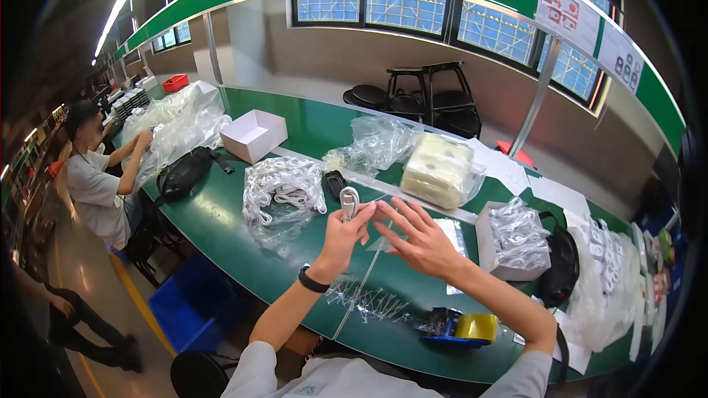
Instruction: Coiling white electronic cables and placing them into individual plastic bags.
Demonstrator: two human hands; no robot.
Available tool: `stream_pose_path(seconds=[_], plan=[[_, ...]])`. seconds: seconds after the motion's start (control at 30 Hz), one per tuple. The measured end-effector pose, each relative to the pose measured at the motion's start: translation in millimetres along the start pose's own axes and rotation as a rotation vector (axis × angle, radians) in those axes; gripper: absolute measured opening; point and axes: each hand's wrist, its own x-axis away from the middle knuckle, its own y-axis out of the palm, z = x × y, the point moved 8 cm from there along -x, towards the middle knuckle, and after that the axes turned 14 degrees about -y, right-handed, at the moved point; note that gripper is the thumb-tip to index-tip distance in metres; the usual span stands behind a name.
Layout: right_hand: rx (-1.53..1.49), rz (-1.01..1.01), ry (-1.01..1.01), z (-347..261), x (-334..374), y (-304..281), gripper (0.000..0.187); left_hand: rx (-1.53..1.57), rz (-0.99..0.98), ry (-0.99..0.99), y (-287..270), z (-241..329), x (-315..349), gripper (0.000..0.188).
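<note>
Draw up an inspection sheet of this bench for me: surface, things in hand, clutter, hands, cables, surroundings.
Surface: green table, crowded in several places.
Things in hand: one coiled white cable, held upright.
Clutter: thin strips scattered near the person; tape dispenser to their right; black pouch and white box farther left.
Hands: left hand grips the cable; right hand has fingers spread, its fingertips by the left's; contact unclear.
Cables: loose white pile on clear plastic; more bundles in a box at right.
Surroundings: seated co-worker at left, blue bin on the floor, black stools beyond the table.
Spills: nothing seen.
</note>
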Motion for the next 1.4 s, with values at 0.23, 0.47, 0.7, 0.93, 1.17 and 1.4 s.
stream_pose_path(seconds=[0.23,0.47,0.7,0.93,1.17,1.4], plan=[[-0.109,0.029,0.009,-6.2,-0.2,-11.7,0.063,-0.132,0.063,0.118,-1.9,6.2,8.2,0.017],[-0.172,0.242,0.134,6.3,1.7,-36.3,0.045,-0.339,0.077,0.162,4.0,11.3,16.3,0.018],[-0.401,0.353,0.36,22.1,-9.1,-30.7,0.045,-0.405,0.026,0.216,8.7,4.3,19.0,0.016],[-0.586,0.317,0.383,16.9,-24.3,-8.6,0.023,-0.414,-0.111,0.252,14.7,-8.0,23.9,0.016],[-0.828,0.482,0.523,19.2,-28.2,-13.2,0.017,-0.558,0.012,0.347,5.5,-6.7,27.2,0.014],[-1.082,0.805,0.639,40.3,-29.0,-36.8,0.022,-0.463,0.03,0.24,-21.6,-6.8,22.3,0.018]])
